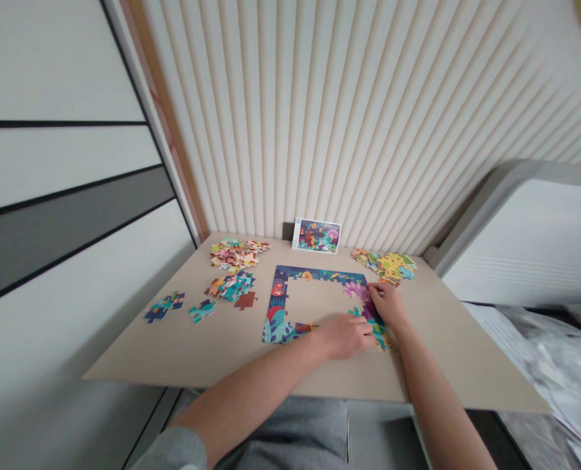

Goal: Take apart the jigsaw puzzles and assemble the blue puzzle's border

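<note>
A jigsaw puzzle border (277,301) lies on the table as a colourful rectangular frame, with bare tabletop inside it. My left hand (346,336) rests over the lower right part of this frame, its fingers bent and close together on teal and green pieces; what they grip, if anything, is hidden. At the right side, my right hand (387,303) is closed, thumb and fingertips together at the edge of a purple puzzle piece (356,290). My left forearm and hand cover part of the frame's bottom edge.
A picture card (316,235) leans against the ribbed wall. Loose pieces form a pink and cream pile (236,254), a teal pile (234,286) and a yellow pile (388,264). Blue pieces (164,307) and a teal cluster (202,311) lie left. Clear plastic (555,352) sits beyond the table (457,352).
</note>
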A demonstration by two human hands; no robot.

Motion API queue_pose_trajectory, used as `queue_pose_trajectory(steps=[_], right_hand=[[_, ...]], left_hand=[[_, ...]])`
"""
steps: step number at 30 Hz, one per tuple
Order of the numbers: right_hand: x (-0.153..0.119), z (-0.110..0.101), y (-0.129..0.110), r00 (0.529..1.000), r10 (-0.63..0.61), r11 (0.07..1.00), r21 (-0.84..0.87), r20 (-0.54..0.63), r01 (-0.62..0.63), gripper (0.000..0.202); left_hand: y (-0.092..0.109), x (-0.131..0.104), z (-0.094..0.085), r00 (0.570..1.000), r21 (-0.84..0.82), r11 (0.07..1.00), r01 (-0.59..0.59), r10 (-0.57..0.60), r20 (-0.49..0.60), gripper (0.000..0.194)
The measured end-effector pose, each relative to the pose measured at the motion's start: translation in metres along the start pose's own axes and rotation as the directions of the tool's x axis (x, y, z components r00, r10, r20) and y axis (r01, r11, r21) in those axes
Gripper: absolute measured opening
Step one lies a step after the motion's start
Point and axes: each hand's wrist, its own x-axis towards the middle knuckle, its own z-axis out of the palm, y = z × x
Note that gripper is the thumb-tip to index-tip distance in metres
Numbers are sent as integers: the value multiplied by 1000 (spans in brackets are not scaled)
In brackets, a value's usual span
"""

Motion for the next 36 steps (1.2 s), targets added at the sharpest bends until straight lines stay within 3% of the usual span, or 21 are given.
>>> queue_pose_trajectory(steps=[9,14,16,18,20,22,24,26,29,36], right_hand=[[3,0,5,999,5,999,-41,51,-3,41],[4,-2,7,998,4,998,-56,58,-1,45],[6,-1,10,998,8,998,-69,62,-4,45],[7,0,14,998,0,997,-77,61,5,45],[9,1,16,998,-20,996,-80,53,24,45],[9,1,18,998,-43,996,-80,49,47,46],[9,0,18,998,-46,995,-83,51,51,47],[9,0,18,998,-34,995,-95,51,39,47],[8,-1,17,998,-27,994,-108,51,32,47],[7,0,14,998,-25,994,-109,51,31,48]], left_hand=[[21,-3,-19,999,62,997,40,-41,24,4],[37,-48,-57,999,47,998,46,-47,22,8],[33,-75,-76,989,44,988,145,-145,-10,14],[20,-104,-93,928,38,928,370,-368,-59,22],[2,-133,-105,784,63,785,617,-604,-145,27],[-17,-162,-112,627,111,618,778,-752,-203,32],[-31,-189,-113,534,169,507,845,-816,-224,38],[-38,-210,-110,504,197,469,861,-840,-201,41],[-35,-230,-104,494,197,461,865,-851,-179,36],[-15,-235,-106,453,123,436,892,-866,-214,20]])
